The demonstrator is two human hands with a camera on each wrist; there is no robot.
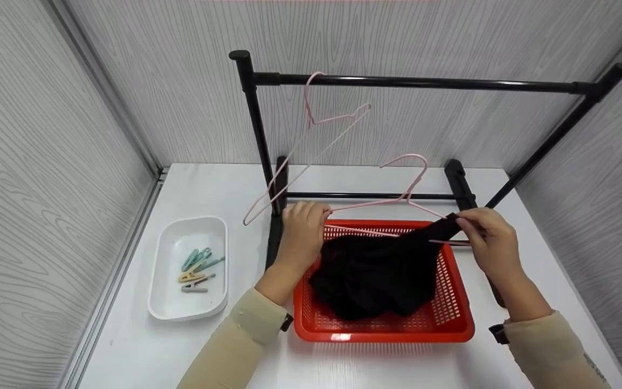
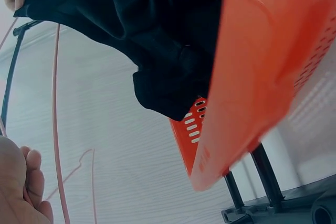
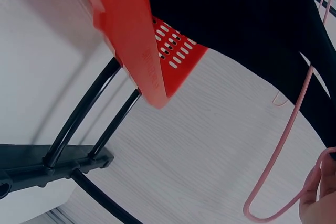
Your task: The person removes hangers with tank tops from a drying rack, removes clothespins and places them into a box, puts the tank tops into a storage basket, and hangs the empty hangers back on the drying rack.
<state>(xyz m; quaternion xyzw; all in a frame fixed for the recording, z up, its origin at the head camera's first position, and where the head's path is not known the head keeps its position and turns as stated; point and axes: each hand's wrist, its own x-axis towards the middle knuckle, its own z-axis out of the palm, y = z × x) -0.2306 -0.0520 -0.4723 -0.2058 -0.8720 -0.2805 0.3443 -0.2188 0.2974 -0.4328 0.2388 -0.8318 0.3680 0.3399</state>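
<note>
A pink wire hanger (image 1: 412,195) is stretched between both hands over the red basket (image 1: 384,336). My left hand (image 1: 304,229) grips its left end, fingers curled round the wire. At the other side my right hand (image 1: 492,237) pinches a corner of black cloth (image 1: 378,275) beside the hanger's right arm. The cloth is drawn up over the wire there, while its bulk sags down into the basket. In the right wrist view the hanger's pink end (image 3: 257,211) juts out past the cloth, next to the right fingers (image 3: 319,182).
A second pink hanger (image 1: 311,121) hangs from the left part of the black rack's top bar (image 1: 424,82). Left of the basket stands a white tray (image 1: 162,270) with several clothespins (image 1: 197,267) in it. The rack's feet stand on the white table (image 1: 122,324).
</note>
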